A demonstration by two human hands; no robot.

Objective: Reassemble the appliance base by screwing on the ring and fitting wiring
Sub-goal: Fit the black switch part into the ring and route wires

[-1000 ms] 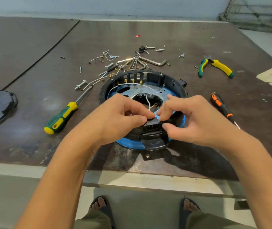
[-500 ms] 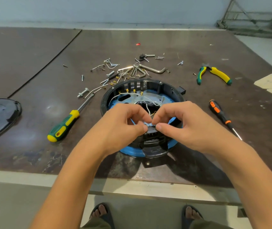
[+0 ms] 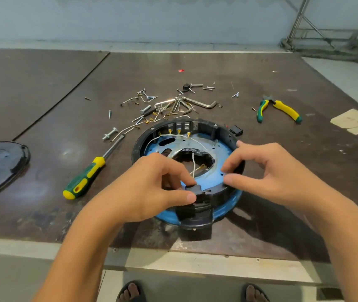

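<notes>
Pinching connector block [image 3: 195, 189], left hand [image 3: 147, 192] is pressing it into base [image 3: 228, 208]; right hand [image 3: 269, 171] grip unclear; loose white wire [image 3: 193, 163] risking getting trapped underneath.

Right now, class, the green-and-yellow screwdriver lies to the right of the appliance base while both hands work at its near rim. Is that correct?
No. The head view shows the green-and-yellow screwdriver lying to the left of the appliance base, not the right. The left hand, pinching a black connector, and the right hand work at its near rim.

Dark brown table [image 3: 43, 88], pale wall [image 3: 152, 18], metal frame [image 3: 326, 29]
</notes>
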